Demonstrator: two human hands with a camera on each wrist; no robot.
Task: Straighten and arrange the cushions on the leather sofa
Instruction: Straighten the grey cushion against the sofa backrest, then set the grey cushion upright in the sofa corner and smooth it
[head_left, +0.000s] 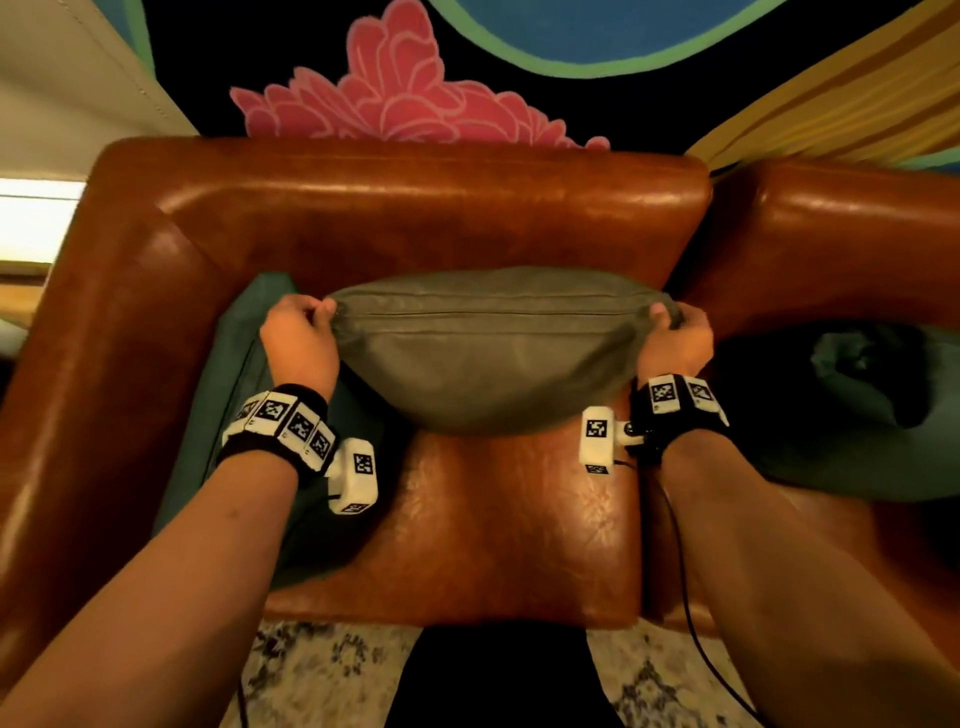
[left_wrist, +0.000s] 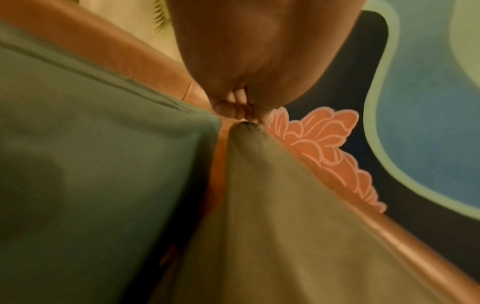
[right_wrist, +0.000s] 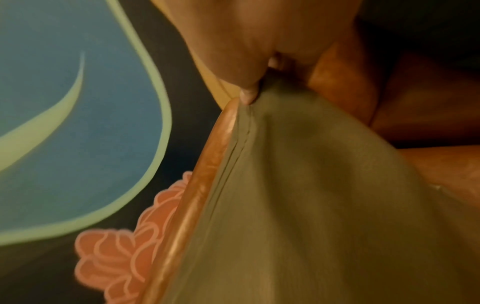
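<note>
Pinching is all I have on this olive-grey cushion (head_left: 488, 353): my left hand (head_left: 298, 343) nips its left top corner, my right hand (head_left: 675, 340) nips the right one, fingers curled tight on fabric at both ends; the wrist views confirm only the corner tips are caught, so I judge the hold thin, and a sharp shake could pull a corner free and drop that side. The cushion hangs upright over the brown leather sofa (head_left: 415, 208) seat, its belly sagging toward me, zip seam along the top edge; uneven pull from either hand would likely set it down crooked.

Just beside my left hand a teal cushion (head_left: 244, 364) leans against the sofa arm; swinging the held one leftward could knock it askew. Off to my right a dark teal cushion (head_left: 857, 384) lies slumped on the next seat, not yet straightened. Beyond the backrest stands a wall mural (head_left: 400, 88) with a pink flower; pushing the cushion back too high might tip it over the backrest.
</note>
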